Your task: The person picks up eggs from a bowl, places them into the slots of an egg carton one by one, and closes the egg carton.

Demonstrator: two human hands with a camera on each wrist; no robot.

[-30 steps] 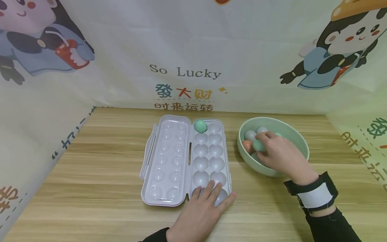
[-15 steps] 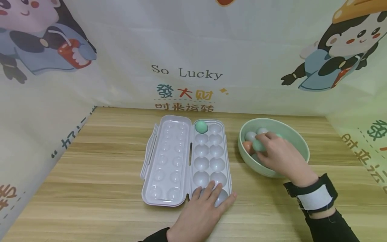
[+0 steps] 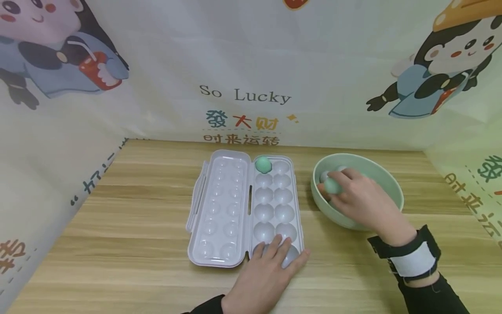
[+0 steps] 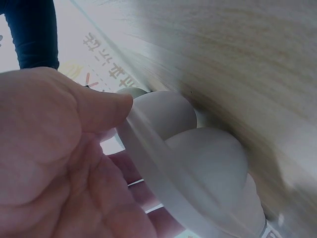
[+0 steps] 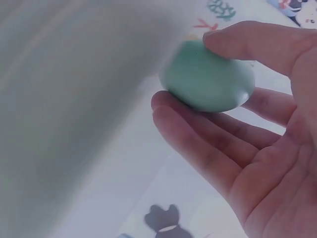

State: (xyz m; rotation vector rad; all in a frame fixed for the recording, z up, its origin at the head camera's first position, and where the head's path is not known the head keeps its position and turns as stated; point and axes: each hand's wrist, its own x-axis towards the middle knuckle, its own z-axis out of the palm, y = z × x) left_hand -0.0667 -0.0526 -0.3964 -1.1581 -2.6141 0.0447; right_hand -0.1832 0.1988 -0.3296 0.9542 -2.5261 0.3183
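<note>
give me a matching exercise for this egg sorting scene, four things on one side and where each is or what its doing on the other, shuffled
Things:
1. green egg in the tray
2. green egg in the fingers
3. left hand
4. egg tray lid

Places or states:
A. lying open, flat on the table, left of the cups
B. pinched by the right hand over the green bowl
C. resting on the tray's near end
D. seated in a far corner cup

Pairs: 1-D, 2-B, 3-C, 4-A
</note>
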